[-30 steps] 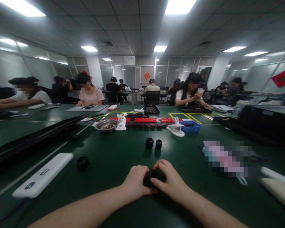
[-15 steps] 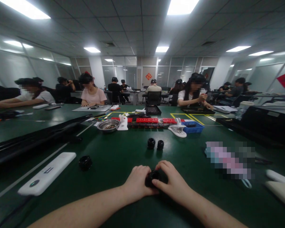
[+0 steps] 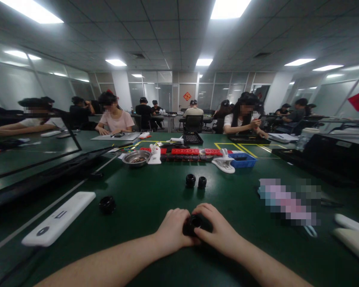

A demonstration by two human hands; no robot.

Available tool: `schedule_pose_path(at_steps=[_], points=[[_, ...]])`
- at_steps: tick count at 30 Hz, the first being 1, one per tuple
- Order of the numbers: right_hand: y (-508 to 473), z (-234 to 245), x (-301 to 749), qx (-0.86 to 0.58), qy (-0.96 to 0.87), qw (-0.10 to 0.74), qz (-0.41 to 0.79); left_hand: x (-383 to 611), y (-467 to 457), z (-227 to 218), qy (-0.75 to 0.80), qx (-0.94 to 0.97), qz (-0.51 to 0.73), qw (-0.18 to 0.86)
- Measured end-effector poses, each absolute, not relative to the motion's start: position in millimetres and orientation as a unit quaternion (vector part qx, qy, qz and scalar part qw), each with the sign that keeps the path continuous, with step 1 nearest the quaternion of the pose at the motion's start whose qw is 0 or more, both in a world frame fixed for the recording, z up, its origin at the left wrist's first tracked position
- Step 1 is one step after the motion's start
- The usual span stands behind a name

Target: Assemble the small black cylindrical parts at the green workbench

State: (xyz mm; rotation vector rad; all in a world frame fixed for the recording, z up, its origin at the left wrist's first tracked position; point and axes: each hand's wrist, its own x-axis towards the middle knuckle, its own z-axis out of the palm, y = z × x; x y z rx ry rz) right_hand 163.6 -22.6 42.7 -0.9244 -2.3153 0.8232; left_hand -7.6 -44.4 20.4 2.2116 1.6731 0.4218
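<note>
Together, both hands (image 3: 172,228) grip a black hollow part (image 3: 190,228); on the white device (image 3: 73,208) a mark (image 3: 60,214) is unreadable.

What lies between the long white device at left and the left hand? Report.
A black round part lies on the table between the white device and the left hand in the head view.

Room outside right hand (image 3: 217,226), fittings (two) ahead (image 3: 190,180)

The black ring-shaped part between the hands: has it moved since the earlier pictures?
No. The black ring-shaped part shows no clear shift against the two black rings standing just beyond; whether it has turned, I cannot tell.
</note>
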Motion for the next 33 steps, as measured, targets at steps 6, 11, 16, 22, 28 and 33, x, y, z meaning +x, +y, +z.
schedule_pose_path(at_steps=[6,11,16,22,28,33], points=[[-22.6,40.4,166.2,-0.362,-0.834,0.257,0.329,-8.1,-43.3,19.3,0.588,0.778,0.146,0.167],[-23.0,40.9,164.1,-0.381,-0.839,0.279,0.271,-7.6,-44.1,19.9,0.582,0.779,0.163,0.164],[-23.3,44.3,165.5,-0.319,-0.857,0.236,0.33,-8.2,-44.0,17.6,0.571,0.785,0.176,0.166],[-22.5,40.2,165.7,-0.384,-0.833,0.268,0.293,-8.0,-45.0,19.9,0.583,0.779,0.162,0.162],[-23.3,43.0,164.9,-0.331,-0.857,0.252,0.304,-8.5,-42.6,16.3,0.578,0.782,0.163,0.164],[-21.9,39.7,165.7,-0.361,-0.838,0.261,0.316,-8.6,-42.7,18.0,0.581,0.78,0.157,0.17]])
